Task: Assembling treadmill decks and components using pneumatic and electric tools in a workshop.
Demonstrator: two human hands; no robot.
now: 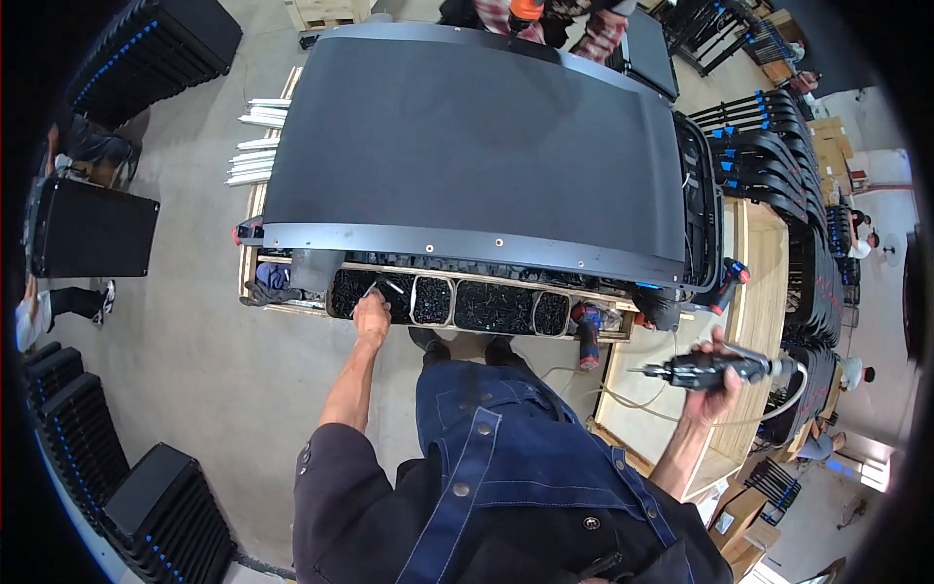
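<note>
My left hand [372, 317] reaches down into a bin of small black fasteners [352, 294] at the left end of a row. Its fingers are drawn together at the bin; what they hold, if anything, is too small to make out. Out to the right, my right hand [715, 389] is wrapped round a black air screwdriver [696, 371], its thin bit pointing left and a pale hose [800, 394] trailing from its back end. In front of me a large dark panel [467, 146] with a lighter metal front edge lies across the workbench.
More bins [494, 306] of black parts line the bench front. A red and black cordless driver [588, 336] hangs beside them; another driver [730, 285] is farther right. Pale metal strips [255, 165] stick out left. A wooden box [754, 292] stands right. Another person's sleeve [598, 37] shows opposite.
</note>
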